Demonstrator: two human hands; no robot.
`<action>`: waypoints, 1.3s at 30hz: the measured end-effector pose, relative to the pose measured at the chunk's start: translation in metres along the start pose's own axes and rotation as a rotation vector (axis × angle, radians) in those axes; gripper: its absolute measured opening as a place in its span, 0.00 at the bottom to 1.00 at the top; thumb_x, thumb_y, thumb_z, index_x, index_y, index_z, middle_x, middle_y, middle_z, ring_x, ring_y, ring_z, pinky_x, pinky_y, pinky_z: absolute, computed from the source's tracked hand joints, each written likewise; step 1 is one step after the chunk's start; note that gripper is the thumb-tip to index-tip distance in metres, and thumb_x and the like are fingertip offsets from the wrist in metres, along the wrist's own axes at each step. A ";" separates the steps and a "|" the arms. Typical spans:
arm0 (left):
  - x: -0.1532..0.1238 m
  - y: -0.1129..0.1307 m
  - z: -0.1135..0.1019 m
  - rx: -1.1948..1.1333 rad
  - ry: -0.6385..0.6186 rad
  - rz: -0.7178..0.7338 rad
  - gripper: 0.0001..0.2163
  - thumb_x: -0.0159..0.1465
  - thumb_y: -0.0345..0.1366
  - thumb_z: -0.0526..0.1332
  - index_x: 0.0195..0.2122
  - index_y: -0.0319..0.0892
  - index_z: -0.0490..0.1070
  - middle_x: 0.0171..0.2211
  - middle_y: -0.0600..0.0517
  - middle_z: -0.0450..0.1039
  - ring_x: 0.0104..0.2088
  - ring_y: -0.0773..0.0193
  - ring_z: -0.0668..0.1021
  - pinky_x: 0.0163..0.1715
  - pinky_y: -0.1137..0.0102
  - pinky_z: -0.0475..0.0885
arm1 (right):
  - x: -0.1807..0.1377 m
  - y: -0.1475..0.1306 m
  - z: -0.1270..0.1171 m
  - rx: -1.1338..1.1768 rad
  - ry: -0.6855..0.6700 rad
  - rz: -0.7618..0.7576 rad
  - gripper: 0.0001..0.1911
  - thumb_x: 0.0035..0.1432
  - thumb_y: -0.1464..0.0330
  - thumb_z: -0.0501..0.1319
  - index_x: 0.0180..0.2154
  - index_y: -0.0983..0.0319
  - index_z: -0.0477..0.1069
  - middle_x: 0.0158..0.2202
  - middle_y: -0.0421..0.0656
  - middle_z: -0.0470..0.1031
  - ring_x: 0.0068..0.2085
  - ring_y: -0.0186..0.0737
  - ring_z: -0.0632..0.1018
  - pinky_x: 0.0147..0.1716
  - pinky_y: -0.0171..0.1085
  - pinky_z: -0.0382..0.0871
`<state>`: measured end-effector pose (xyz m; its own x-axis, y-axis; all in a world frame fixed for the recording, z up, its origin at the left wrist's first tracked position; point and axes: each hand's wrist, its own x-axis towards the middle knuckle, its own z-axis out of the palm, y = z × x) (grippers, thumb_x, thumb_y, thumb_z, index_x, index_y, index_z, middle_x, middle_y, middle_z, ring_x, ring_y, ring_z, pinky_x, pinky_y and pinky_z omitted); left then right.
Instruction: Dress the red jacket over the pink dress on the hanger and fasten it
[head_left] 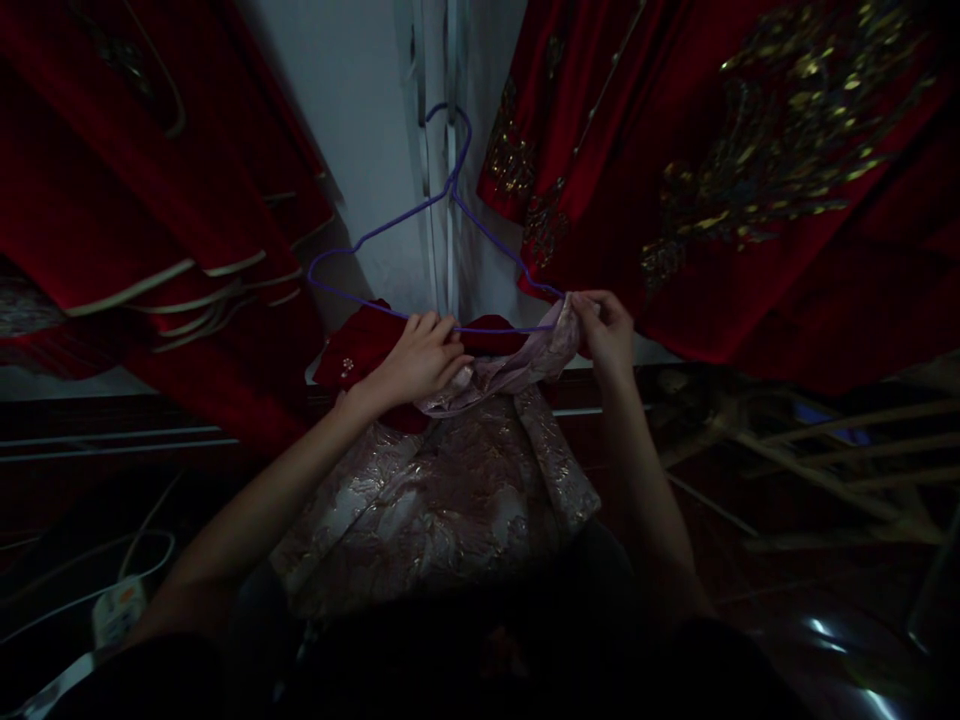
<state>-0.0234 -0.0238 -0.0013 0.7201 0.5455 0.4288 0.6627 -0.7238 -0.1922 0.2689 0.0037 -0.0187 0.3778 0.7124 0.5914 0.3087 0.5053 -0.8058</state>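
Observation:
A purple wire clothes hanger [401, 217] is held up in front of me, its hook near a pale vertical rail. Its right end sits inside the shoulder of a pink brocade garment [465, 480] with a gold pattern, which drapes down over my lap. My right hand [607, 330] pinches the garment's fabric at that hanger end. My left hand [427, 358] is closed on the garment's neckline, just below the hanger's bottom bar. The hanger's left end is bare. Behind my left hand lies red cloth [360, 345] with a small pale flower ornament.
Red garments hang on both sides, one with pale trim [165, 275] at left and one with gold sequins [757, 150] at right. A wooden rack [832, 470] stands low on the right. At lower left is a white power strip [120, 608] with cords.

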 end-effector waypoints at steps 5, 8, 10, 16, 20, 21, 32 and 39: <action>0.026 0.020 0.015 -0.182 0.020 -0.027 0.19 0.68 0.46 0.48 0.36 0.43 0.76 0.42 0.45 0.65 0.45 0.54 0.66 0.44 0.58 0.61 | 0.032 -0.024 0.025 -0.181 -0.115 -0.183 0.16 0.54 0.53 0.62 0.33 0.59 0.73 0.34 0.42 0.76 0.38 0.40 0.76 0.41 0.41 0.71; 0.037 0.027 0.028 -0.258 0.034 -0.057 0.19 0.68 0.47 0.48 0.36 0.44 0.76 0.42 0.45 0.65 0.46 0.54 0.66 0.46 0.57 0.61 | 0.043 -0.026 0.040 -0.237 -0.133 -0.242 0.16 0.54 0.52 0.62 0.35 0.58 0.71 0.34 0.41 0.75 0.40 0.41 0.76 0.45 0.43 0.70; 0.040 0.024 0.032 -0.291 0.031 -0.061 0.18 0.67 0.46 0.49 0.36 0.44 0.76 0.43 0.45 0.66 0.46 0.55 0.67 0.47 0.57 0.61 | 0.045 -0.025 0.046 -0.234 -0.145 -0.260 0.17 0.53 0.52 0.63 0.37 0.57 0.70 0.35 0.41 0.75 0.41 0.41 0.75 0.47 0.44 0.70; 0.021 -0.027 0.022 -0.283 0.139 -0.155 0.18 0.68 0.44 0.48 0.33 0.40 0.74 0.55 0.45 0.62 0.52 0.56 0.65 0.52 0.58 0.61 | 0.047 -0.026 0.042 -0.220 -0.118 -0.279 0.17 0.54 0.52 0.62 0.33 0.59 0.70 0.34 0.41 0.75 0.40 0.42 0.75 0.46 0.45 0.69; -0.016 -0.095 0.030 -0.188 0.347 -0.578 0.20 0.68 0.45 0.48 0.29 0.39 0.71 0.53 0.43 0.62 0.52 0.53 0.65 0.52 0.55 0.61 | 0.054 -0.029 0.038 -0.224 -0.111 -0.290 0.19 0.55 0.50 0.60 0.31 0.60 0.70 0.31 0.42 0.74 0.39 0.41 0.75 0.45 0.44 0.69; -0.028 -0.112 0.035 -0.178 0.396 -0.693 0.18 0.67 0.45 0.48 0.31 0.39 0.71 0.52 0.42 0.62 0.53 0.53 0.64 0.52 0.55 0.61 | 0.055 -0.029 0.037 -0.224 -0.107 -0.294 0.19 0.55 0.50 0.60 0.31 0.60 0.70 0.31 0.41 0.74 0.38 0.41 0.75 0.44 0.44 0.70; -0.077 -0.157 0.049 -0.153 0.442 -0.967 0.16 0.64 0.47 0.52 0.31 0.41 0.71 0.50 0.42 0.63 0.54 0.47 0.64 0.54 0.49 0.60 | 0.056 -0.028 0.037 -0.210 -0.100 -0.296 0.18 0.54 0.51 0.62 0.31 0.59 0.70 0.30 0.41 0.75 0.34 0.39 0.75 0.43 0.45 0.71; -0.060 -0.161 0.036 -0.154 0.529 -0.840 0.18 0.65 0.48 0.51 0.31 0.39 0.71 0.48 0.43 0.65 0.52 0.50 0.65 0.55 0.52 0.60 | 0.059 -0.023 0.039 -0.192 -0.122 -0.270 0.17 0.52 0.52 0.63 0.30 0.59 0.70 0.28 0.40 0.73 0.34 0.38 0.74 0.41 0.44 0.71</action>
<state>-0.1655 0.0753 -0.0276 -0.1774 0.6740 0.7171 0.8534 -0.2576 0.4533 0.2499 0.0527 0.0333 0.1564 0.6244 0.7653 0.5464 0.5908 -0.5937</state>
